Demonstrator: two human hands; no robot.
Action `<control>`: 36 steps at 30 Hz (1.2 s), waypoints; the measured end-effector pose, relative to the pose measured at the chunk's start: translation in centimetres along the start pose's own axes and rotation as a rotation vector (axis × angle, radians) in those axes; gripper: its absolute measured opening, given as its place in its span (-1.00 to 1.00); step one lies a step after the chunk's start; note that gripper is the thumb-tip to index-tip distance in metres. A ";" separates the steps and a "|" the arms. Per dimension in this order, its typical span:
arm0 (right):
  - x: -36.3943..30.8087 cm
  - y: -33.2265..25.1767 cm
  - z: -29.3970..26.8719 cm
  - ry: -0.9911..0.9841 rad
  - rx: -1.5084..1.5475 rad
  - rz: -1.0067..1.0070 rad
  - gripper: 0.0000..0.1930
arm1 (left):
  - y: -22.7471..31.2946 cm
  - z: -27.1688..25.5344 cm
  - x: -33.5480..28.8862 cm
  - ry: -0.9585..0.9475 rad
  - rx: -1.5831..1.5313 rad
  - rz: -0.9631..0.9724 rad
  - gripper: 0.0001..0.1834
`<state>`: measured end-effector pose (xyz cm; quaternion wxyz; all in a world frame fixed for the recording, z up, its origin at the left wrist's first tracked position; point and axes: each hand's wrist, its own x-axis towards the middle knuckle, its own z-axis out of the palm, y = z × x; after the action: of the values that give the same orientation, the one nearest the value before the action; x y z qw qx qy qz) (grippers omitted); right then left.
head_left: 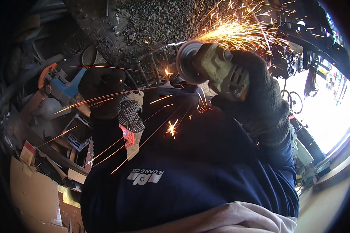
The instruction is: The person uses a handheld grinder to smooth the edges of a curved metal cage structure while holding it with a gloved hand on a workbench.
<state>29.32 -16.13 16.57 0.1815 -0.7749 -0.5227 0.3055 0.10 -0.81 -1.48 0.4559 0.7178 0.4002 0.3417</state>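
Note:
In a dark knit glove, my right hand (256,89) is wrapped round the body of an angle grinder (221,70). The grinder's disc (188,61) meets a metal frame (153,54) made of thin bars, and one bar shines brightly beside the disc. Orange sparks (237,31) spray away to the upper right, while stray streaks cross in front of my shirt. At the left, my gloved left hand (100,91) is curled closed near the frame's left end. Its fingers are very dark, and what they hold is hidden.
Gravelly ground (144,23) lies beyond the frame. To the left are a blue-and-orange tool (64,83), a crate (78,134) and cardboard (33,186). A coil of wire (131,116) and a red crate (127,136) sit below my left hand. A bicycle (293,101) stands near the bright opening.

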 end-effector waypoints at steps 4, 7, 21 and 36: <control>0.4 -0.6 -0.4 -0.016 -0.063 0.005 -0.09 | 0.7 -1.0 0.9 -0.134 -0.112 -0.039 -0.76; -0.1 -0.5 -0.6 -0.042 -0.040 0.068 -0.08 | -0.5 -0.7 0.1 -0.107 -0.066 -0.032 -0.77; 2.7 -1.1 -2.2 -0.065 -0.129 0.057 -0.07 | 1.1 0.1 0.3 -0.003 -0.086 -0.088 -0.75; 2.7 0.0 -3.1 -0.049 -0.214 0.102 -0.12 | 0.5 0.2 0.5 0.021 -0.003 0.043 -0.72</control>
<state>32.11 -13.51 18.13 0.0693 -0.8078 -0.5164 0.2757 0.66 -0.61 -1.01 0.4455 0.7218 0.3890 0.3595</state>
